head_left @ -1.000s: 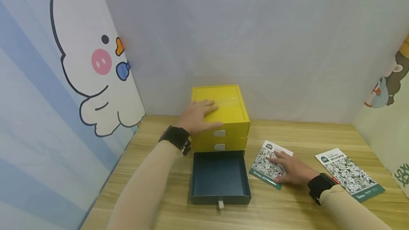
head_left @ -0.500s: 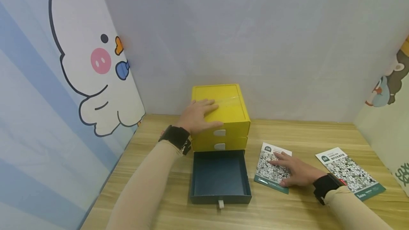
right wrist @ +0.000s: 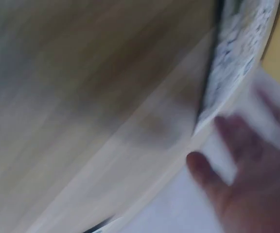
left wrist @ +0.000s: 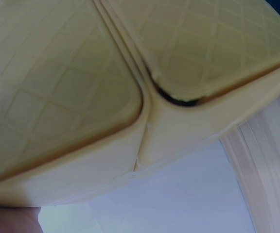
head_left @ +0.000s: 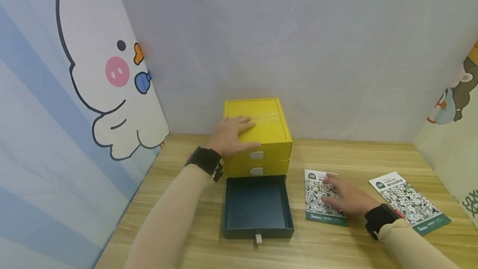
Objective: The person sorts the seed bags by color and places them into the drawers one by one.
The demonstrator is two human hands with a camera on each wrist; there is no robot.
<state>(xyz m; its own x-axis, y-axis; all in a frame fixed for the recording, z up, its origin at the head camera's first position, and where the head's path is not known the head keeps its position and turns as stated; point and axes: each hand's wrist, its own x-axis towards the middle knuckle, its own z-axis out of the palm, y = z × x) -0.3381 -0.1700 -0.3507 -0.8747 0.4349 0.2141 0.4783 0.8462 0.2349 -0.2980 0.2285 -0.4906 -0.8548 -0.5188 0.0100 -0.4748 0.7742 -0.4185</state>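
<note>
In the head view my left hand (head_left: 232, 136) lies with spread fingers on top of a yellow drawer box (head_left: 267, 125). The left wrist view shows the yellow box's quilted drawer fronts (left wrist: 72, 92) close up. A dark drawer (head_left: 257, 204) with a pale pull tab stands out from the box's base, with nothing lying in it. My right hand (head_left: 349, 197), fingers spread, is over a flat packet (head_left: 315, 196) printed with white flowers and a green band. The packet lies almost square to the drawer, its right part hidden under the hand. The right wrist view shows the thumb and fingers apart, blurred.
A second flower-printed packet (head_left: 407, 202) lies at a slant on the wooden table (head_left: 198, 227), right of my right wrist. A grey cloth wall (head_left: 317, 53) stands behind the box. Cartoon-printed panels close off both sides.
The nearer packet has turned anticlockwise under my right hand and come straighter, its lower end shifting right. My right hand has moved slightly right. The left hand has stayed on the box.
</note>
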